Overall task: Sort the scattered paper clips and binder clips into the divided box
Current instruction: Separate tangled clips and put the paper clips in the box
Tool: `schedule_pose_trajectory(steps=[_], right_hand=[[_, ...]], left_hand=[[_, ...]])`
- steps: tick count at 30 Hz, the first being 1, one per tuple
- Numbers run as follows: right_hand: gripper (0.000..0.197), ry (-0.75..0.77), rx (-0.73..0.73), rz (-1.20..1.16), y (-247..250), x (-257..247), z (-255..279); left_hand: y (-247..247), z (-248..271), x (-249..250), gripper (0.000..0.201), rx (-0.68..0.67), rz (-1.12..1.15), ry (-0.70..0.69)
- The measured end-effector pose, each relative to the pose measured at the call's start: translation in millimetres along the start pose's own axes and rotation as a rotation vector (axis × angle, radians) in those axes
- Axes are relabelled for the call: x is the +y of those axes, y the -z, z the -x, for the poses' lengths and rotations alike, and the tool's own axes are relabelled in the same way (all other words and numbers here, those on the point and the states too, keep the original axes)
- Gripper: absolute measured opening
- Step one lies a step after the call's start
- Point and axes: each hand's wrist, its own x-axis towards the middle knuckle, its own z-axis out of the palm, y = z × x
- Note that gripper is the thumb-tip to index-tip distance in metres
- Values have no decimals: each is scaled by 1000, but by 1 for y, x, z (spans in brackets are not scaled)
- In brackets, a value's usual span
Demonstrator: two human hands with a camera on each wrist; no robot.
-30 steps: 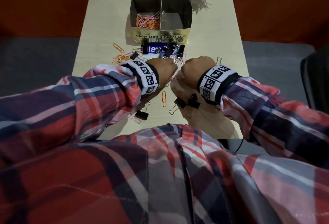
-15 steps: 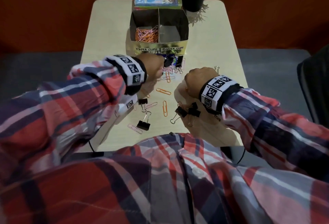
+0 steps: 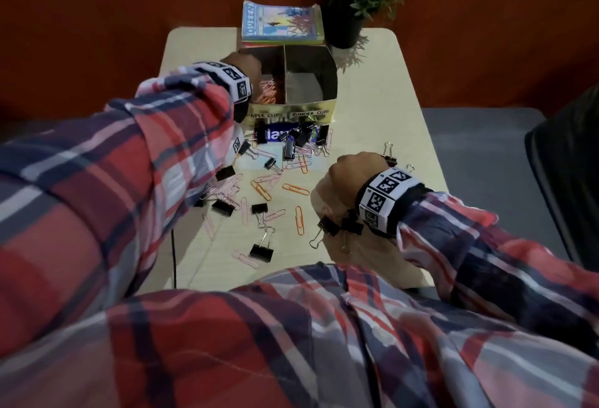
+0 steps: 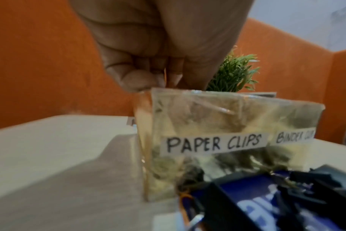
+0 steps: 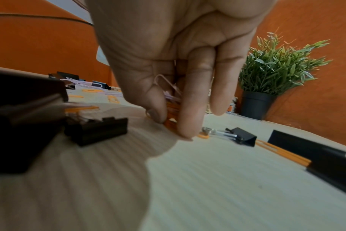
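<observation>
The gold divided box (image 3: 291, 111) stands at the table's far middle, labelled PAPER CLIPS on the left and BINDER CLIPS on the right (image 4: 207, 117). Pink and orange paper clips (image 3: 269, 93) fill the left compartment; the right one looks bare. My left hand (image 3: 243, 63) hovers over the left compartment with fingers curled (image 4: 148, 67), a thin orange clip showing between them. My right hand (image 3: 346, 167) sits low over the table's right side, pinching a bunch of pink and orange paper clips (image 5: 173, 95) between thumb and fingers (image 5: 170, 123). Loose paper clips (image 3: 295, 189) and black binder clips (image 3: 261, 252) lie scattered before the box.
A blue packet (image 3: 275, 134) lies under a pile of binder clips against the box front. Books (image 3: 280, 23) are stacked behind the box, and a potted plant (image 3: 350, 18) stands at the back right. A dark chair (image 3: 567, 187) is right of the table.
My left hand has left the right hand, risen and travelled forward to above the box's left compartment. The right hand has stayed in place, still holding its clips.
</observation>
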Motion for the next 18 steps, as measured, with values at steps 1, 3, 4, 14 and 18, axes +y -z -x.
schedule_pose_trajectory(steps=[1, 3, 4, 14, 18], right_hand=[[25, 2, -4, 1, 0, 0, 0], [23, 2, -14, 5, 0, 1, -2], [22, 1, -20, -3, 0, 3, -2], [14, -114, 198, -190, 61, 10, -19], [15, -45, 351, -185, 113, -3, -51]], left_hand=[[-2, -1, -2, 23, 0, 28, 0], [0, 3, -6, 34, 36, 111, 5], [3, 7, -9, 35, 69, 164, 2], [-23, 94, -63, 18, -32, 319, 42], [-53, 125, -70, 25, -188, 221, 44]])
